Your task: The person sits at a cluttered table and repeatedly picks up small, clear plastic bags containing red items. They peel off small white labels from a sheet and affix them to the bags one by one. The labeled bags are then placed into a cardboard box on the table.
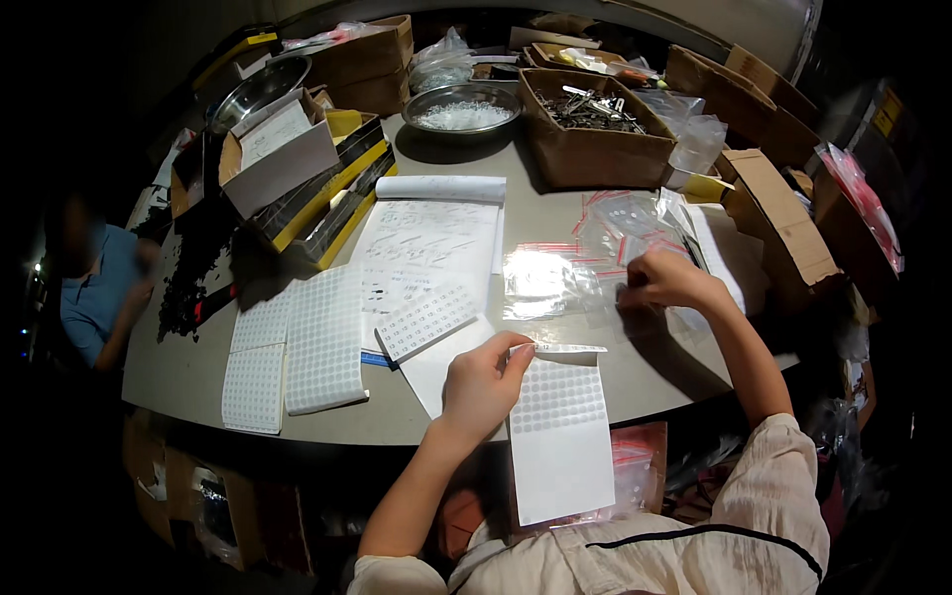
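My left hand [484, 385] pinches the top edge of a sheet of round stickers [561, 402] between thumb and fingers. The sheet's upper strip is folded over, and its lower half is blank white, hanging past the table's near edge. Over the table to the right, my right hand [662, 282] is closed, its fingertips curled down beside the clear zip bags [603, 288]; whatever they pinch is too small to make out. A stack of these bags with red seal lines [550, 283] shines under the light between my hands.
More sticker sheets [325, 337] and a written notepad [426, 233] lie left. Behind stand a metal bowl [464, 111] of small white pieces and a brown box [595, 154] of metal parts. Boxes [778, 218] line the right. Another person [99, 288] sits far left.
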### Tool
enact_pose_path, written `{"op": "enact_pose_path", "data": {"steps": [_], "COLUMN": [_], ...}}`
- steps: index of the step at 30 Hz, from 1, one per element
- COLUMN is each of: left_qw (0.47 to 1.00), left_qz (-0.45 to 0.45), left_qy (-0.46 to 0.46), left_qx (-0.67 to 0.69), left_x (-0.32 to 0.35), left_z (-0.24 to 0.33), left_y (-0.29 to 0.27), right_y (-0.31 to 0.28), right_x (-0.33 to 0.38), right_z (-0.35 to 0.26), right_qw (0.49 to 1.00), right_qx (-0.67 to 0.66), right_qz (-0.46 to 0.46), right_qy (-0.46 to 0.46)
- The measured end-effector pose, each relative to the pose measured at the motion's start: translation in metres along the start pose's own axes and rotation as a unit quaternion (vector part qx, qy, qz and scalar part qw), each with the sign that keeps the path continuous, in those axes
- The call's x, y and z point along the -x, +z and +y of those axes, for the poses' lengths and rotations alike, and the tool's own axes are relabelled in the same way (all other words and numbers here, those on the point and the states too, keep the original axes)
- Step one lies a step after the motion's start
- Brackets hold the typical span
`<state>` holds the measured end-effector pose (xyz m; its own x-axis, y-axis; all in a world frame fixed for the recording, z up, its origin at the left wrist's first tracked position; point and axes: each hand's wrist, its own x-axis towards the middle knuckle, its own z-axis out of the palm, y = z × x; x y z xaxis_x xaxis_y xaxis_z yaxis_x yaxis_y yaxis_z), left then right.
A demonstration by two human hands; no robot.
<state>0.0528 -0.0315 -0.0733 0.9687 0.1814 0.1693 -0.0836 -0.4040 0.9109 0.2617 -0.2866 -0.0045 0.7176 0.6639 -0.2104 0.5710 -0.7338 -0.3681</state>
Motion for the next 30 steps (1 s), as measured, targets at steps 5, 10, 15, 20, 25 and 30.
{"op": "enact_pose_path", "data": {"steps": [5,10,15,20,25,30], "left_qw": [0.997,0.993,0.996,0.996,0.998,0.999], "left_qz": [-0.021,-0.042,-0.057,-0.054,-0.032,-0.017], "left_qy": [0.053,0.089,0.046,0.046,0.034,0.025], "left_qx": [0.048,0.066,0.055,0.048,0.039,0.041], "left_x": [0.001,0.001,0.003,0.002,0.0,0.001], "left_z": [-0.002,0.007,0.012,0.005,0.007,-0.002], "left_y": [-0.001,-0.005,-0.007,-0.003,0.0,0.002], "right_y": [0.028,0.053,0.038,0.01,0.016,0.037], "right_x": [-0.013,-0.017,-0.017,0.001,0.022,0.038], "right_z": [-0.015,-0.016,0.017,0.03,0.04,-0.023], "right_qw": [0.974,0.946,0.988,0.998,0.994,0.962], "right_qx": [-0.067,0.183,0.062,-0.037,-0.044,-0.176], "right_qz": [0.108,0.187,0.14,0.039,0.103,0.146], "right_qy": [-0.187,-0.193,-0.017,0.043,-0.013,-0.148]}}
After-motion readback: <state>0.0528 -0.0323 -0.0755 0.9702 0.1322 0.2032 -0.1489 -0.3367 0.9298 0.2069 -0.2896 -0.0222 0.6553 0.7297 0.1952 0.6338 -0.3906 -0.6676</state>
